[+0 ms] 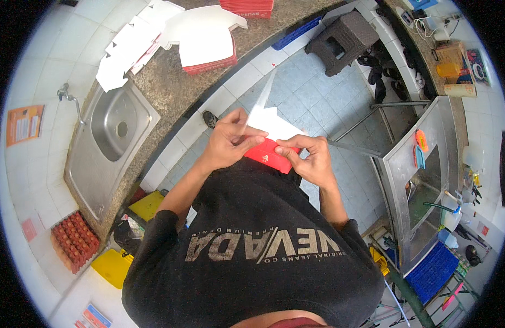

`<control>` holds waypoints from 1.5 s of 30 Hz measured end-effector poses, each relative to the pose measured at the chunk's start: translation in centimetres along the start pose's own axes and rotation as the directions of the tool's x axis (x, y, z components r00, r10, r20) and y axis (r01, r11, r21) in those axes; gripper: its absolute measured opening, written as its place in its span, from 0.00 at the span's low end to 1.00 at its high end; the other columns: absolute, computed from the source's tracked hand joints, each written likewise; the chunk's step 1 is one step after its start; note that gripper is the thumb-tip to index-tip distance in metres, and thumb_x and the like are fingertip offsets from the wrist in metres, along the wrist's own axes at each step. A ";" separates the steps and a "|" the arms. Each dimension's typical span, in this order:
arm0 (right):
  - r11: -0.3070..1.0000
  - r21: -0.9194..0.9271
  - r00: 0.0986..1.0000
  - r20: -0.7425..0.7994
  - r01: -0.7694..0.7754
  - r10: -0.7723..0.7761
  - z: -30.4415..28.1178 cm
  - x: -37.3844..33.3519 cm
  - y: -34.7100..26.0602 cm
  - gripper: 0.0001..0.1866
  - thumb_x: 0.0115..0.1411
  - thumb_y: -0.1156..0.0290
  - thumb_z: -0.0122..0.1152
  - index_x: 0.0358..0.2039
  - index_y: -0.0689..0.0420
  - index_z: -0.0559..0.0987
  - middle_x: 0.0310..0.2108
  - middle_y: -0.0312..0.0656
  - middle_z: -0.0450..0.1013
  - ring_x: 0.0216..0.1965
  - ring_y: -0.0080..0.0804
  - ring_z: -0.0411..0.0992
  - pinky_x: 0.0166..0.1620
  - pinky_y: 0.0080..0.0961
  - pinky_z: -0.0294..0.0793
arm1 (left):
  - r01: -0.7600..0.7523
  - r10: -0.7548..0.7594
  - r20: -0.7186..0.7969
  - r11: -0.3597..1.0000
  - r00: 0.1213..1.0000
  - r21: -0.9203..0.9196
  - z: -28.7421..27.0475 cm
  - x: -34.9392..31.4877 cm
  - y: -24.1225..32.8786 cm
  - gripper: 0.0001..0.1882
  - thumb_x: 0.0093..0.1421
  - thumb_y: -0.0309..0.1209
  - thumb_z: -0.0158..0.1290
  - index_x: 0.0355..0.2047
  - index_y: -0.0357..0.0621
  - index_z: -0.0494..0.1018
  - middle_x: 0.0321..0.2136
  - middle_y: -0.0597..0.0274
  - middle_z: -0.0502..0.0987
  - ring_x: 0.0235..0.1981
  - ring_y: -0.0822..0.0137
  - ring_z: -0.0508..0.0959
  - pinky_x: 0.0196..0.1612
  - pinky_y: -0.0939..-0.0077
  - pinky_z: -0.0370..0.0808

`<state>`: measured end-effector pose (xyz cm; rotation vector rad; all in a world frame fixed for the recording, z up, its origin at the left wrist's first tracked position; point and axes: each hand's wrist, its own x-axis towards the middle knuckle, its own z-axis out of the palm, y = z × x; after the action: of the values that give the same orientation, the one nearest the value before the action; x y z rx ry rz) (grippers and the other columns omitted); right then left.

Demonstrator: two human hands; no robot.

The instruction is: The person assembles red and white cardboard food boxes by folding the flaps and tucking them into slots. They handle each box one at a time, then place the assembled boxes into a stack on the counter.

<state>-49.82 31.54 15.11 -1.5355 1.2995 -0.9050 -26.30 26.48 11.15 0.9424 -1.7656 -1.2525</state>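
In front of my body I hold a partly folded red and white cardboard box (pixel 266 154). Its red printed side faces me, and white inner flaps stick out beyond, one of them blurred. My left hand (pixel 228 141) pinches the left part of the red panel's upper edge between thumb and fingers. On the right part of that edge my right hand (pixel 312 157) is closed in a similar pinch. On the counter ahead sits a stack of red boxes with white tops (pixel 207 46), beside flat white box blanks (pixel 133 44).
A stone counter (pixel 159 90) curves along the left, with a steel sink (pixel 121 129) set in it. Ahead on the tiled floor stands a dark woven stool (pixel 342 41). To the right is a metal-framed bench (pixel 392 150). Red egg trays (pixel 74 240) lie at lower left.
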 end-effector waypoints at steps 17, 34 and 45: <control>0.852 -0.454 0.954 0.253 0.262 -0.159 5.8 4.3 -1.6 0.13 0.60 0.66 0.66 0.34 0.59 0.71 0.22 0.48 0.75 0.32 0.53 0.79 0.35 0.40 0.78 | 0.171 -0.189 -0.010 0.863 0.982 0.475 0.7 -3.0 0.0 0.62 0.44 0.47 0.75 0.69 0.41 0.47 0.64 0.36 0.52 0.68 0.40 0.57 0.65 0.46 0.61; 0.507 0.862 0.984 -0.075 -0.018 0.164 2.0 3.0 7.2 0.14 0.73 0.64 0.54 0.53 0.55 0.76 0.22 0.33 0.72 0.19 0.18 0.65 0.23 0.17 0.62 | 0.231 -0.405 0.097 0.296 0.909 -0.927 -1.5 -6.1 -4.4 0.37 0.67 0.53 0.44 0.69 0.43 0.59 0.66 0.47 0.65 0.64 0.45 0.68 0.61 0.40 0.69; 0.723 0.679 0.985 -0.002 0.127 -0.172 -0.9 6.4 5.6 0.15 0.72 0.64 0.57 0.44 0.66 0.77 0.19 0.38 0.75 0.14 0.21 0.71 0.19 0.18 0.70 | 0.514 -0.615 0.109 0.535 0.781 -0.670 -4.6 -5.3 -5.2 0.35 0.70 0.51 0.47 0.69 0.42 0.56 0.65 0.47 0.66 0.66 0.53 0.68 0.65 0.48 0.65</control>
<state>-51.35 24.85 9.97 -1.0673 0.6661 -1.2544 -19.18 28.08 6.34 1.1486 -0.7307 -1.9977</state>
